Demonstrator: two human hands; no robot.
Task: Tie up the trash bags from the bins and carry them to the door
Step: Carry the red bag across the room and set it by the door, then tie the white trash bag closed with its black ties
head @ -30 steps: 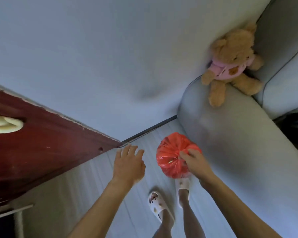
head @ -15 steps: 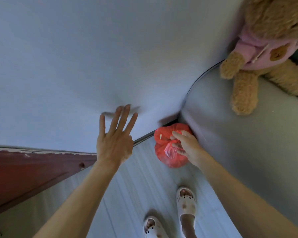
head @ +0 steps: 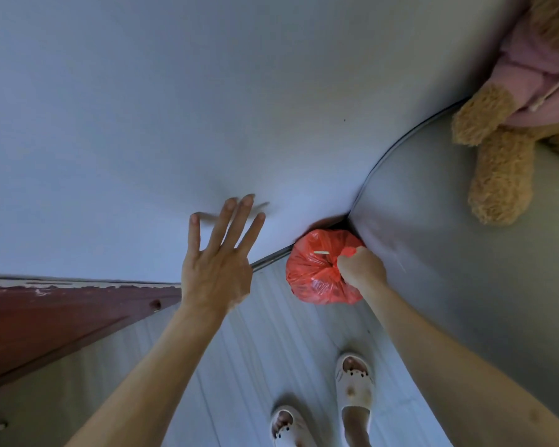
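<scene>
The right hand (head: 362, 269) grips the knotted neck of the red trash bag (head: 320, 269), low in the corner between wall (head: 207, 108) and sofa arm (head: 449, 237) (left hand (head: 218, 266) spread wide, empty), so the drop-off looks near; next, let go.

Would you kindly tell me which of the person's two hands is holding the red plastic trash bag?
The right hand grips the red plastic trash bag at its gathered top; the left hand holds nothing, its fingers straight and spread.
</scene>
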